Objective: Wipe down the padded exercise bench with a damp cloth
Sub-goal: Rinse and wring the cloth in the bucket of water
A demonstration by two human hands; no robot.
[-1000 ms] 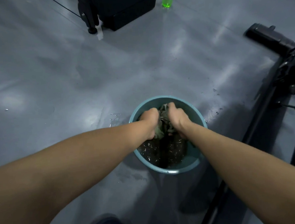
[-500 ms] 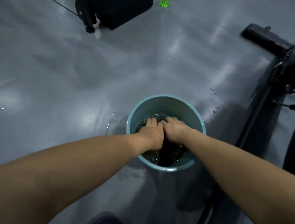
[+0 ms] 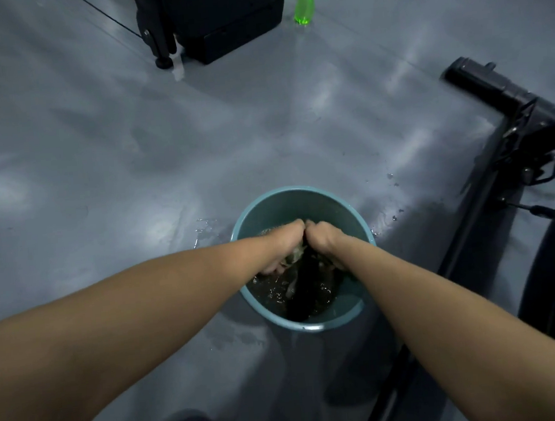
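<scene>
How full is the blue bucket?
Partly full: rippling dark water sits well below the rim of the bucket, around the cloth.

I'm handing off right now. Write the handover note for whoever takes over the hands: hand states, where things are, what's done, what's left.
Left hand: grips the cloth inside the bucket.
Right hand: grips the same cloth, right beside the left hand.
The bucket stands on the floor and holds water. A green spray bottle stands farther off.
Done: cloth wetted.
Left: wring it out, then wipe the bench.
</scene>
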